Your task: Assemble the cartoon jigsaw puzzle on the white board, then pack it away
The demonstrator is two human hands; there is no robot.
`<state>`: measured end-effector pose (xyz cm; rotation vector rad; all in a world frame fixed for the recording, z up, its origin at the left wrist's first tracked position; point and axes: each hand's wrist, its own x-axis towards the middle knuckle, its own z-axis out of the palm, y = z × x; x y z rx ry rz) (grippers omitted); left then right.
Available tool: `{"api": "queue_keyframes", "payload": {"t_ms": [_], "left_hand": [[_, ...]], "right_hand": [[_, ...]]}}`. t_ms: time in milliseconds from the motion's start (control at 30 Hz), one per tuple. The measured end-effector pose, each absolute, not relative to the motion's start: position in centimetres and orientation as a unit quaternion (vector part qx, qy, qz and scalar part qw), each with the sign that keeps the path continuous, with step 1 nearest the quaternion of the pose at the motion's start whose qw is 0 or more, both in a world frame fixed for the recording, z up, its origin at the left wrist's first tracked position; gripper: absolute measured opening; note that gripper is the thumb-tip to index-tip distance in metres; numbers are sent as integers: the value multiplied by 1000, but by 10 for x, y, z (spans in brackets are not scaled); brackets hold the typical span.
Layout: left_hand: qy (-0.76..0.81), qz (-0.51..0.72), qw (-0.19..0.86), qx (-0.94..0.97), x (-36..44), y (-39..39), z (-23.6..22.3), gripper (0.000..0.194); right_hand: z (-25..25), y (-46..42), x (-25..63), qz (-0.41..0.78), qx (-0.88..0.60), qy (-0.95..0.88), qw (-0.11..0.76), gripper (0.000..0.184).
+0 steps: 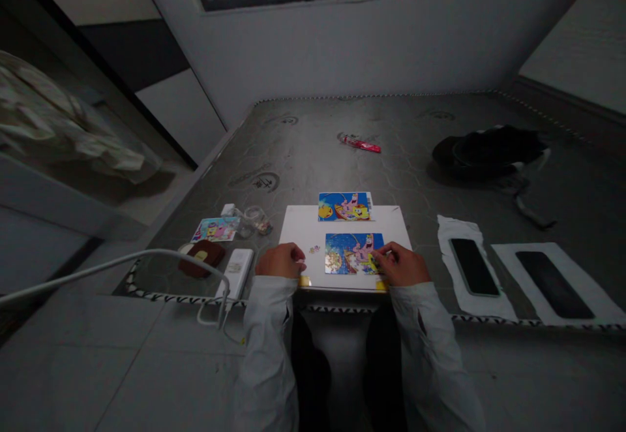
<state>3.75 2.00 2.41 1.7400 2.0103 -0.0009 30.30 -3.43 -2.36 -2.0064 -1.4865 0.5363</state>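
A partly assembled jigsaw puzzle (340,249) lies on a white board (313,223), with white gaps along its lower edge. My right hand (403,265) is at the puzzle's lower right corner, its thumb and fingers pinched on what looks like a small yellowish puzzle piece. On the board's left edge rests my left hand (280,260), fingers curled together; whatever may be between the fingertips is too small to make out. Close to it are a few loose puzzle pieces (314,249). Above the puzzle sits a picture card (345,207) with the same cartoon scene.
Left of the board are a white power bank (238,271) with a cable, a brown case (201,259), a cartoon card (215,229) and a clear container (255,215). Two phones (474,267) lie on white sheets at right. Farther back are a red packet (360,144) and a black bag (493,151).
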Motion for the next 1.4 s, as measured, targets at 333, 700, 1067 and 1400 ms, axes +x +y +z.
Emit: {"api": "queue_keyframes", "payload": {"t_ms": [333,700,1067,1400], "left_hand": [[695,76,279,659,39,18,25,15],[568,197,349,719,95,10,5,29],[553,138,323,755,114,6,11,32],[604,141,228,750,97,10,11,19]], "right_hand": [[-23,-34,301,193,-744,-568,294,28],[-17,-33,289,220,-732,-575,293,26],[-14,-30,280,270,-688,-612,280,27],[-17,-32,278,225,-739,-582,252,28]]}}
